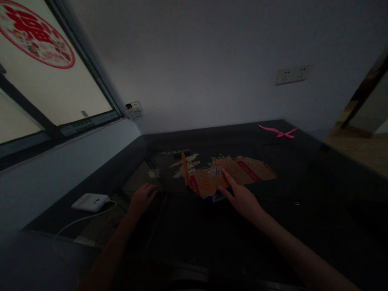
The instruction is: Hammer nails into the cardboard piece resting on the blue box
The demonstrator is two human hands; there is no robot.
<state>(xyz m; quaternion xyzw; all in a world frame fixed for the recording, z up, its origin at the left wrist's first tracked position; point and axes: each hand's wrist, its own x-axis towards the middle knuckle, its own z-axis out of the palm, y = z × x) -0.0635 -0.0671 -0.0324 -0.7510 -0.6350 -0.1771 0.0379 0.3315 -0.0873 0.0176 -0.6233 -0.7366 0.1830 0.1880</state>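
A flattened tan cardboard box (242, 171) with red bands lies on a dark table (318, 182). My right hand (241, 198) rests at its near edge, fingers stretched out, the forefinger lying on the cardboard beside a small shiny thing (217, 170) I cannot make out. An orange stick (184, 169) stands just left of the box. My left hand (142, 199) lies on the table to the left, fingers curled down, near the dark printed sheet (176, 169); nothing shows in it.
A white power bank (90, 202) with a white cable sits on the ledge at left under the window. A pink ribbon (280, 131) lies at the table's far right. Wall sockets (292, 74) are on the back wall.
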